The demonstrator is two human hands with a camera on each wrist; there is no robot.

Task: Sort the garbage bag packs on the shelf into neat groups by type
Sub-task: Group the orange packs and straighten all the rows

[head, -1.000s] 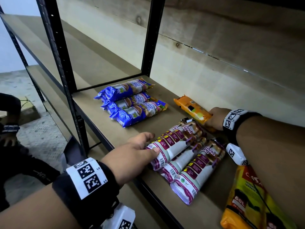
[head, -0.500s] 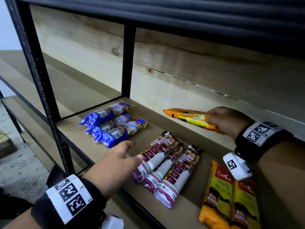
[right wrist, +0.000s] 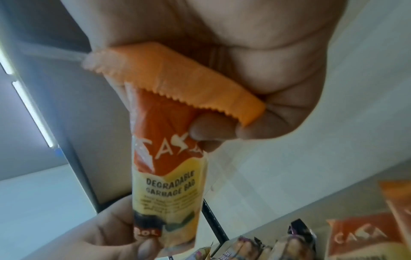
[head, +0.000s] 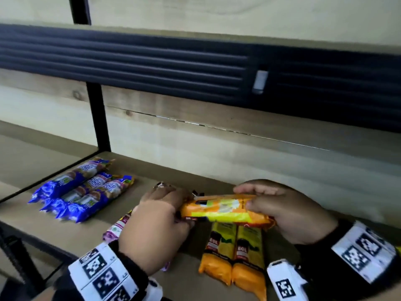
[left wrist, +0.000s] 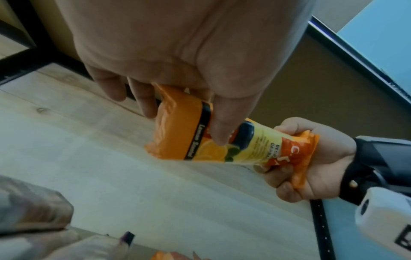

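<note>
Both hands hold 1 orange CASA garbage bag pack [head: 225,210] in the air above the wooden shelf board [head: 152,172], lying roughly level and crosswise to the packs below it. The left hand [head: 156,231] pinches its plain orange end, thumb on one face and fingers [left wrist: 142,103] curled behind the other. The right hand [head: 288,211] grips the end printed with the CASA logo, fingers wrapped round it and the crimped seal folded into the palm. The right wrist view reads "DEGRADABLE GARBAGE BAG" on the yellow middle of the wrapper.

Taking the held pack as the landmark: directly beneath it, 2 more orange CASA packs [head: 234,255] lie side by side and touching on the board, their lengths running toward the front edge. Beneath its left end, mostly hidden by the left hand, lie purple and white packs [head: 115,229]; only their ends show, so their number cannot be told. Well to the left of it, 3 blue packs [head: 80,192] lie pressed together in a slanted row near the black upright post [head: 97,118]. Behind it rises the pale wooden back panel [head: 217,144], and above it runs the dark ribbed edge of the upper shelf [head: 152,61]. Both wrists wear black bands with white coded markers [head: 102,272].
</note>
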